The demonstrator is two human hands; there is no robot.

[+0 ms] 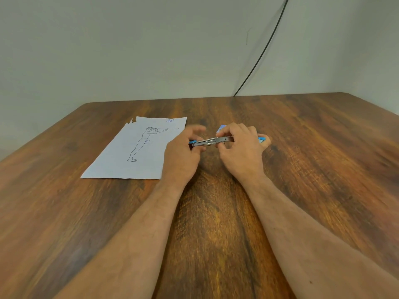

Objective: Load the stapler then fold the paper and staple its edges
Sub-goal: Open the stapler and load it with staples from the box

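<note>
A small stapler point(212, 141) with blue plastic ends and a bare metal staple channel is held just above the wooden table point(216, 212), between both hands. My left hand point(183, 152) grips its left blue end; the upper fingers are blurred. My right hand point(239, 145) grips the right end, fingers curled over the metal. A small blue-and-white box point(221, 127) peeks out behind my right fingers. The white paper point(138, 149), with a line drawing of a standing figure and a torn top-left corner, lies flat to the left of my hands.
A black cable point(265, 48) runs down the grey wall to the table's far edge. The table's far right corner point(345, 93) is in view.
</note>
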